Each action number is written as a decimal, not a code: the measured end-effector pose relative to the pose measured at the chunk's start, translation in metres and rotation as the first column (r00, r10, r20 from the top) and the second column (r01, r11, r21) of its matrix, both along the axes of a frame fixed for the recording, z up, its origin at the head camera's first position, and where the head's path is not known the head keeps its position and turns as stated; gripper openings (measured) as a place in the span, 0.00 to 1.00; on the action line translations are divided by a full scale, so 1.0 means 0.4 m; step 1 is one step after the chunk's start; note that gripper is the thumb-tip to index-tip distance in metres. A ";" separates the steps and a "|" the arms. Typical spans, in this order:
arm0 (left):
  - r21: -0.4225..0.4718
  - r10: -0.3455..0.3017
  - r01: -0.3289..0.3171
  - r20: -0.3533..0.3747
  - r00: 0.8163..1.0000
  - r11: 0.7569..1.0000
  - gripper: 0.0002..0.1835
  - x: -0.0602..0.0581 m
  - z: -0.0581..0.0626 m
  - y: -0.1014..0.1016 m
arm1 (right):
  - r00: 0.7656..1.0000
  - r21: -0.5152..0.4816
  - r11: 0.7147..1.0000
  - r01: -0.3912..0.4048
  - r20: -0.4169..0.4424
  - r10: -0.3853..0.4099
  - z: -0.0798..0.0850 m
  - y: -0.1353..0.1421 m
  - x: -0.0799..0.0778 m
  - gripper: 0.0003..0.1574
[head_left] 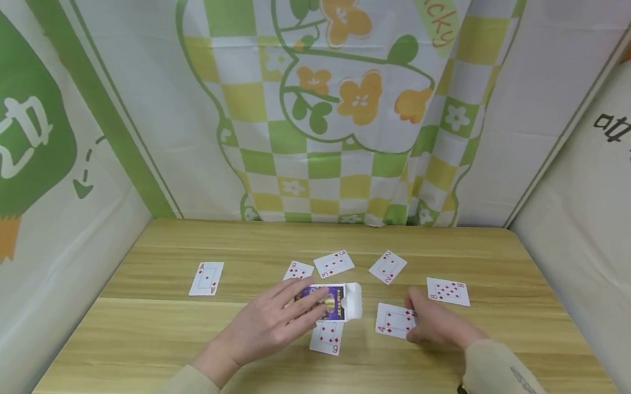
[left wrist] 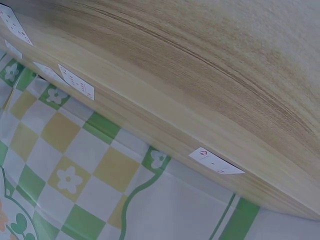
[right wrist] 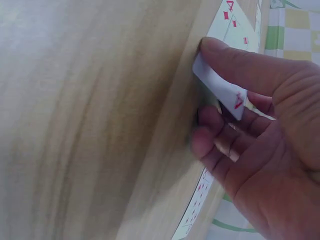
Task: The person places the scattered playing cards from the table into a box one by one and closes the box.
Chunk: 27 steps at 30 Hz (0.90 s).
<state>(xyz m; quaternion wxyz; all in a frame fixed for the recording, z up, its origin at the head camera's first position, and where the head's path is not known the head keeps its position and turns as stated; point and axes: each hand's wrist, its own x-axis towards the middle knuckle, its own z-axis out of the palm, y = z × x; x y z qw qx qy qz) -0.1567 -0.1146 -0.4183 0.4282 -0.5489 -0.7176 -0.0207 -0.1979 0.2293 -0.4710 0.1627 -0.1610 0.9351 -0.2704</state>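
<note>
In the head view my left hand (head_left: 271, 323) lies with extended fingers across a purple card box (head_left: 334, 303), whose white flap is open on the right. Under the box's front edge a diamond card (head_left: 326, 337) sticks out. My right hand (head_left: 440, 320) holds the right end of the four of diamonds (head_left: 391, 322). Up close in the right wrist view, the thumb presses on the face of that four (right wrist: 220, 82) with fingers behind it, and the card's end bends up. The left wrist view shows no part of the left hand.
Face-up diamond cards lie around: the ace (head_left: 207, 278) at left, another card (head_left: 298, 271) behind the left hand, the three (head_left: 334, 263), the two (head_left: 388, 267) and the eight (head_left: 448, 291). Patterned curtains (head_left: 328, 179) stand behind the wooden table (head_left: 137, 332).
</note>
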 end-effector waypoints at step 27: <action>0.007 -0.001 0.001 -0.001 1.000 1.000 0.16 -0.004 -0.003 -0.005 | 0.967 -0.123 0.981 -0.149 -0.224 0.119 0.013 0.037 0.016 0.20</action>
